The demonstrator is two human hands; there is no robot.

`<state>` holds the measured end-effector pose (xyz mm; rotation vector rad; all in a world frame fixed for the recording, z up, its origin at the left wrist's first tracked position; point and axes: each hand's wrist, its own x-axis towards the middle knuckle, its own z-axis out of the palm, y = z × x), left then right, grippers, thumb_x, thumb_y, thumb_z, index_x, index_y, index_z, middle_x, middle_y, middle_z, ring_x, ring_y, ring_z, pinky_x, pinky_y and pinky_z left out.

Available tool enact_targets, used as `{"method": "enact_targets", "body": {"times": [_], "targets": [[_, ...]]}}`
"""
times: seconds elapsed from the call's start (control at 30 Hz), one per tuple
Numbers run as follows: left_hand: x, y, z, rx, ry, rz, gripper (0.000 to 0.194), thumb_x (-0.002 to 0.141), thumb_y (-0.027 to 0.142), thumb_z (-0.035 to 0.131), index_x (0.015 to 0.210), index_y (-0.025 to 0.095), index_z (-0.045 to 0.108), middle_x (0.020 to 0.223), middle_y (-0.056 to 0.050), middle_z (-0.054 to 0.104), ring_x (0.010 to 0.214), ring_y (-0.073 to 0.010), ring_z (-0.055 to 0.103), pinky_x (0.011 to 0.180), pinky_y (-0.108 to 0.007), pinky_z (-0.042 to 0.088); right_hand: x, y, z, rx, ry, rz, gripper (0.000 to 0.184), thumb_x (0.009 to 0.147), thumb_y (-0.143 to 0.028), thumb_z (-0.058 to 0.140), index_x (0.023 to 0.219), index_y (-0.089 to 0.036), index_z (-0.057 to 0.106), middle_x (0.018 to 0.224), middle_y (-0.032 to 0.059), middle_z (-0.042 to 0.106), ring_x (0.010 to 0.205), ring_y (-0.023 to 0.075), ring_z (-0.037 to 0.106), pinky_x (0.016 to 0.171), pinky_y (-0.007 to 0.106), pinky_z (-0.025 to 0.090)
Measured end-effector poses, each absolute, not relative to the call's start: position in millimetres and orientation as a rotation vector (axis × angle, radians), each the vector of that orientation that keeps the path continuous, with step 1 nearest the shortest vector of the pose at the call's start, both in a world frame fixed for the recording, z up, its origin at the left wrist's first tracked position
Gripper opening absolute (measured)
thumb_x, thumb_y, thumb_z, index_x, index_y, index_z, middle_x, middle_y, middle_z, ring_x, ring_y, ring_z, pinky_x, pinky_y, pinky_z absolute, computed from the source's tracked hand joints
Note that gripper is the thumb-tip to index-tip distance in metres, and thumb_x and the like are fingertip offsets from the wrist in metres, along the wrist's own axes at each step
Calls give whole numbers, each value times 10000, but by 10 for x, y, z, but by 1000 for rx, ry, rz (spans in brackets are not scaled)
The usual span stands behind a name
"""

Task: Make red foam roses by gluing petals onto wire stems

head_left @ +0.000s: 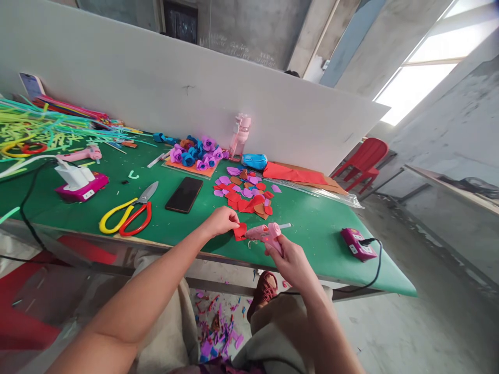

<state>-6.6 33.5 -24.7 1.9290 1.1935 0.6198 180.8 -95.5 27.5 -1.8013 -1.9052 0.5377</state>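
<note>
Near the front edge of the green table [312,223], my left hand [221,221] is closed, pinching a small red paper piece [239,231]. A pink glue gun [268,236] is in my right hand [290,259], its fingers wrapped round the handle. The nozzle points left and meets the red piece, though I cannot tell whether it touches. A clear glue stick [286,225] pokes out of the gun's back. Just beyond my hands lies a spread of cut petals [245,189] in red, purple and brown.
Left of my hands lie a black phone [184,195] and open scissors [130,210]. Finished paper flowers [198,153] sit farther back, beside a pink bottle [240,135] and a blue pouch [254,161]. Magenta power sockets [357,244] stand right, with a cord trailing over the edge.
</note>
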Motion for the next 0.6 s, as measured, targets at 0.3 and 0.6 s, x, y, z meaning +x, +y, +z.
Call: {"method": "enact_targets", "body": {"times": [0.3,0.6], "targets": [[-64,341,-259,1912,1192,621,87,609,218,599,604,150,653,612,-17,650,606,-145,568,539,-235,370,1873,-929,239,-1838,-1866,546,254,845,-376,405,807,-183,567,674,36,619,568,150,499,535,241,338],[-85,341,-219,1703,1108,704,69,592,208,629,573,141,623,567,0,594,559,-111,508,518,-220,350,2168,-958,377,-1575,-1237,1041,377,732,-542,576,833,-179,559,712,23,632,421,69,377,400,213,287]]}}
